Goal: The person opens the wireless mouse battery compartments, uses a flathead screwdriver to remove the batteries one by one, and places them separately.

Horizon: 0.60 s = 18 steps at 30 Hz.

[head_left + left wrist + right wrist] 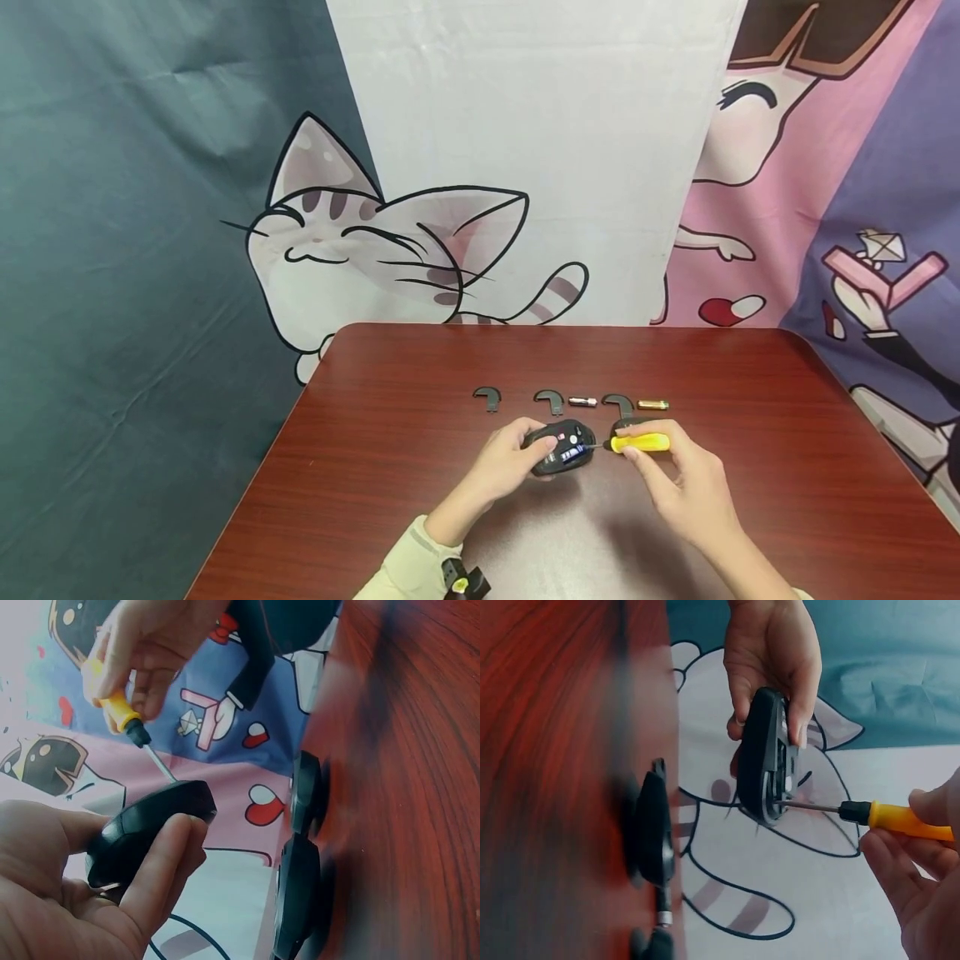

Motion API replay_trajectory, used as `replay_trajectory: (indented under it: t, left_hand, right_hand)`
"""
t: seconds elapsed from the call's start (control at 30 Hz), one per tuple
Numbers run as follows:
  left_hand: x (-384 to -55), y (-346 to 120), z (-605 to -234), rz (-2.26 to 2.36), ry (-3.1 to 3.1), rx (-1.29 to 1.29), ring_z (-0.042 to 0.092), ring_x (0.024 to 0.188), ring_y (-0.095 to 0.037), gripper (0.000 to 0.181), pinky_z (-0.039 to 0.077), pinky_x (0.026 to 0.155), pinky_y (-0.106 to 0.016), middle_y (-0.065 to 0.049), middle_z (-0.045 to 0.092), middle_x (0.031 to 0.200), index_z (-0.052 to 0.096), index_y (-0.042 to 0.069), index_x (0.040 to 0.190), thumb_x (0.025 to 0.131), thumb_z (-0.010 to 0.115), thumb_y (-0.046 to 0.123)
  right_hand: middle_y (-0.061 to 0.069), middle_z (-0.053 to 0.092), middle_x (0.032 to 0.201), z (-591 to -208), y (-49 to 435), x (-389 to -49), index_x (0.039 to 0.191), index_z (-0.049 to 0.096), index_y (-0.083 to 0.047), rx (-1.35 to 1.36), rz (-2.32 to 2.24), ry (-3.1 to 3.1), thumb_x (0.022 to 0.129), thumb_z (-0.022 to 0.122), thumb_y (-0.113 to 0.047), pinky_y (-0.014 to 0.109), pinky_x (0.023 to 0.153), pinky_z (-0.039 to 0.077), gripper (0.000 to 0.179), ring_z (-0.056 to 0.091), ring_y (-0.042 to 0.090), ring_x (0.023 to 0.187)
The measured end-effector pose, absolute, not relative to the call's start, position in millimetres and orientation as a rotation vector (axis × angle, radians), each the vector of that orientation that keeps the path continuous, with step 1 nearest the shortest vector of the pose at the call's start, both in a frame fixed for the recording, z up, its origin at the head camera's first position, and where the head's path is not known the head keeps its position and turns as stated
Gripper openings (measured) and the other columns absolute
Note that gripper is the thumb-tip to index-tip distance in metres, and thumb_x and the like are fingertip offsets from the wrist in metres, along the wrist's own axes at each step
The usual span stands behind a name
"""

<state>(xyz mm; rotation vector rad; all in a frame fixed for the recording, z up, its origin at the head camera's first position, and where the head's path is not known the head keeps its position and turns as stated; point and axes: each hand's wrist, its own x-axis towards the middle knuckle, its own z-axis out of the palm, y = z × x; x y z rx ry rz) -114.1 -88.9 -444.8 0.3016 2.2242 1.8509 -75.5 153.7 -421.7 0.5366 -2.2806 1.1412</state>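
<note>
My left hand [504, 460] grips a black computer mouse [542, 435] above the table, its underside turned towards the head view. A blue and white strip shows on that underside, too small to read. In the right wrist view, the mouse [756, 754] stands on edge with recesses in its bottom. My right hand [693, 487] pinches a screwdriver [647, 442] by its yellow handle. The shaft points left, its tip touching the mouse's underside near one end. From the left wrist, the screwdriver [120, 710] shows, but its tip is hidden behind the mouse's edge.
Three dark hook-shaped covers, a left one [492, 398], a middle one [553, 400] and a right one [619, 404], lie in a row on the table [390, 433]. A silvery battery [582, 402] and a gold one [653, 405] lie among them. Dark rounded mouse-like objects [296, 896] rest nearby.
</note>
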Motion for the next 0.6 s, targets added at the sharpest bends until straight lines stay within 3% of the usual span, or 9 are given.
replay_trajectory:
  t: [0.17, 0.3, 0.4, 0.6]
  left_hand:
    - [-115, -87, -444, 1.853, 2.204, 0.301, 0.072, 0.07, -0.019, 0.026, 0.066, 0.066, -0.036, -0.012, 0.073, 0.096, 0.064, -0.004, 0.114, 0.098, 0.068, 0.016]
    - [-116, -86, -444, 1.838, 2.169, 0.293, 0.073, 0.072, -0.019, 0.028, 0.066, 0.066, -0.031, -0.011, 0.072, 0.097, 0.064, -0.003, 0.117, 0.098, 0.069, 0.016]
    - [-117, -85, -443, 1.835, 2.151, 0.288, 0.074, 0.076, -0.02, 0.031, 0.066, 0.068, -0.033, -0.012, 0.071, 0.1, 0.063, -0.004, 0.12, 0.098, 0.069, 0.017]
    - [-119, -83, -443, 1.842, 2.153, 0.278, 0.073, 0.08, -0.022, 0.032, 0.067, 0.069, -0.037, -0.015, 0.07, 0.103, 0.063, -0.006, 0.12, 0.097, 0.07, 0.015]
  right_hand:
    - [-0.003, 0.075, 0.105, -430, 163, -77, 0.109, 0.065, -0.009, 0.401, 1.421, -2.275, 0.084, 0.077, 0.009, 0.008, 0.084, 0.056, 0.033, 0.067, -0.005, 0.097]
    - [0.001, 0.075, 0.105, -437, 173, -82, 0.111, 0.059, 0.007, 0.354, 1.877, -2.094, 0.092, 0.065, 0.012, 0.02, 0.082, 0.062, 0.021, 0.07, 0.006, 0.094]
    - [0.008, 0.075, 0.106, -445, 180, -88, 0.113, 0.053, 0.012, 0.376, 2.204, -1.861, 0.096, 0.055, 0.015, 0.028, 0.081, 0.064, 0.017, 0.072, 0.013, 0.092]
    - [0.012, 0.075, 0.108, -462, 190, -98, 0.114, 0.058, 0.001, 0.441, 2.53, -1.594, 0.102, 0.044, 0.012, 0.03, 0.083, 0.063, 0.021, 0.074, 0.016, 0.094]
